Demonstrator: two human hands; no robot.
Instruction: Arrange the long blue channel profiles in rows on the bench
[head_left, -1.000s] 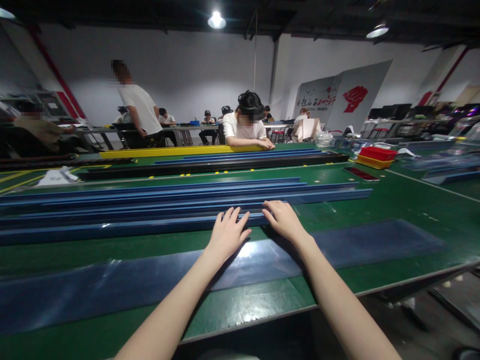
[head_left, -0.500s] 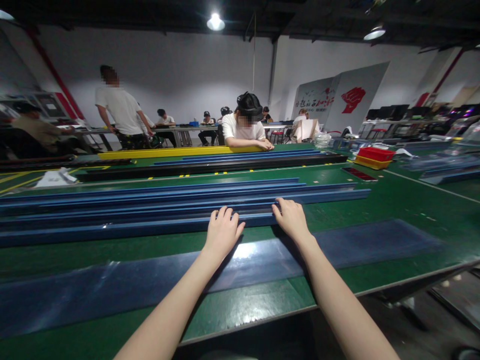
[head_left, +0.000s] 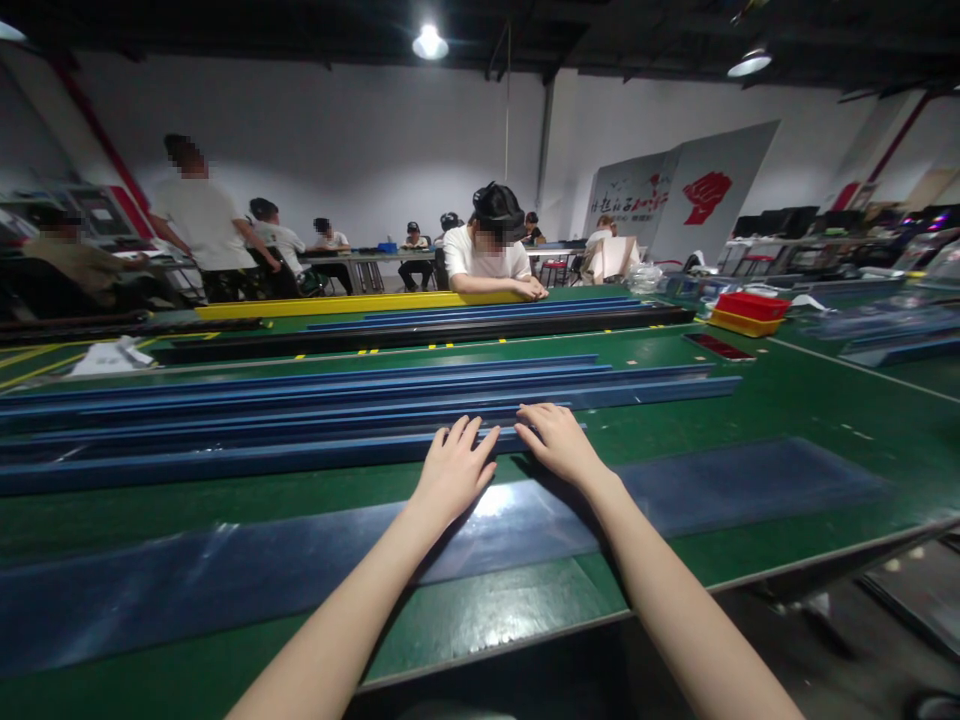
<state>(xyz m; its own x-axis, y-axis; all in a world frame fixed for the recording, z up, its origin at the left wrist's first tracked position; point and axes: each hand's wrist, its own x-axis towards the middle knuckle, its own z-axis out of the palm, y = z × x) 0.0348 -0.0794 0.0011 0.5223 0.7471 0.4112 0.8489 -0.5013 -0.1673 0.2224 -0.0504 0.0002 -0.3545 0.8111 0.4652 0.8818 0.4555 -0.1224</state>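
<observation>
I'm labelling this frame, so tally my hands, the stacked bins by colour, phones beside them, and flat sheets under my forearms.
Hands: 2 (left hand, right hand)
Red bin: 1
Yellow bin: 1
Phone: 1
Flat sheet: 1
Total: 6

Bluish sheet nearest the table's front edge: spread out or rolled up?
Spread out. The bluish sheet lies along the green table as one broad, flat band; no roll or fold shows.
</observation>
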